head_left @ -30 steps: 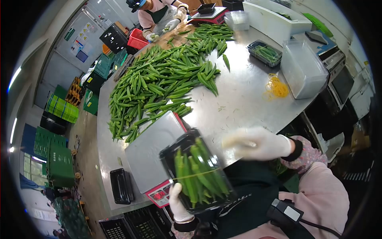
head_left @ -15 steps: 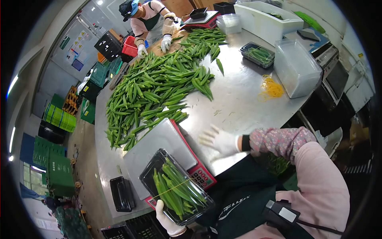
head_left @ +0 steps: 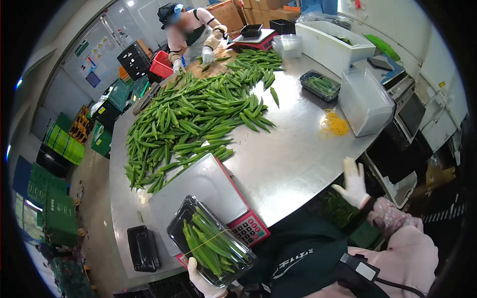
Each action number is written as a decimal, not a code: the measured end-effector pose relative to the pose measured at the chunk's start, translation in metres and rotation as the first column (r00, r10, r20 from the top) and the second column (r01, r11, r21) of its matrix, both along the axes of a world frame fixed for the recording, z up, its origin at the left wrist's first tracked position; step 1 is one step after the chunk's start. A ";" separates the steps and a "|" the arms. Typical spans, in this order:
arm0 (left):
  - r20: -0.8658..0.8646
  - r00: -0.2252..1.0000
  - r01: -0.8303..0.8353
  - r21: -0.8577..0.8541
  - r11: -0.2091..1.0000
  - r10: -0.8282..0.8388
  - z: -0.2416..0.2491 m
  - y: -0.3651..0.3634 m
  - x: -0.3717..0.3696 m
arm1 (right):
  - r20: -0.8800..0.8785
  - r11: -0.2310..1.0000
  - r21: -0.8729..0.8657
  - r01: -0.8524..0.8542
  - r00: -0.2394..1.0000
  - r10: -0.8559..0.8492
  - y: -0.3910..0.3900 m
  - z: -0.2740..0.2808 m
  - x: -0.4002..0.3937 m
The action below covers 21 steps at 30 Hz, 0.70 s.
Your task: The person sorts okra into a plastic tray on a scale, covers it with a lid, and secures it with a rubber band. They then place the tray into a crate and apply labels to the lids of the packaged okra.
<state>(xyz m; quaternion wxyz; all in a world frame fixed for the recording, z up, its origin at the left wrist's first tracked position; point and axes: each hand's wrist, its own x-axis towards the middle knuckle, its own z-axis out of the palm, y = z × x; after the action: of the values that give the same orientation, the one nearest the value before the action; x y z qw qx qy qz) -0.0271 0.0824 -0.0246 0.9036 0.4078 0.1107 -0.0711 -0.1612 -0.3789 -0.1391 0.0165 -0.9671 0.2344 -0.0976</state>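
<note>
My left hand, in a white glove, grips the lower edge of a black tray of okra. The pack has a clear lid and a yellow rubber band across it, and is tilted over the near corner of a red-sided weighing scale. Off the table's right edge is my right hand, also gloved, with fingers apart and holding nothing. It is over a dark container with green pieces. A big heap of loose okra covers the far left of the steel table.
Yellow rubber bands lie beside stacked clear lids. Behind them stands another okra pack. An empty black tray rests left of the scale. Across the table, a co-worker handles okra near a second scale.
My right hand has swung rightward from over the table to beyond its edge. The left hand still holds the okra pack, slightly further left in view.
</note>
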 end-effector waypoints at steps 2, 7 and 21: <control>-0.001 1.000 0.013 -0.021 1.000 -0.013 0.003 -0.001 0.002 | -0.119 0.970 -0.008 0.244 0.963 -0.243 -0.021 -0.009 -0.044; -0.035 0.995 0.091 -0.094 0.991 -0.094 -0.012 0.008 0.009 | 0.327 0.998 0.053 0.032 0.944 -0.047 -0.027 0.015 -0.016; -0.326 0.944 -0.027 0.075 0.997 0.050 0.000 0.017 -0.022 | 0.246 0.980 0.170 -0.108 0.967 0.064 -0.023 -0.001 0.330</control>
<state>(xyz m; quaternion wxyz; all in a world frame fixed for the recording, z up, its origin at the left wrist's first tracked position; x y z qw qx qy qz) -0.0496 0.0992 -0.0247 0.8590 0.4194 0.2696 -0.1164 0.1683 -0.4023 -0.1401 0.1370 -0.9520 0.1961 -0.1909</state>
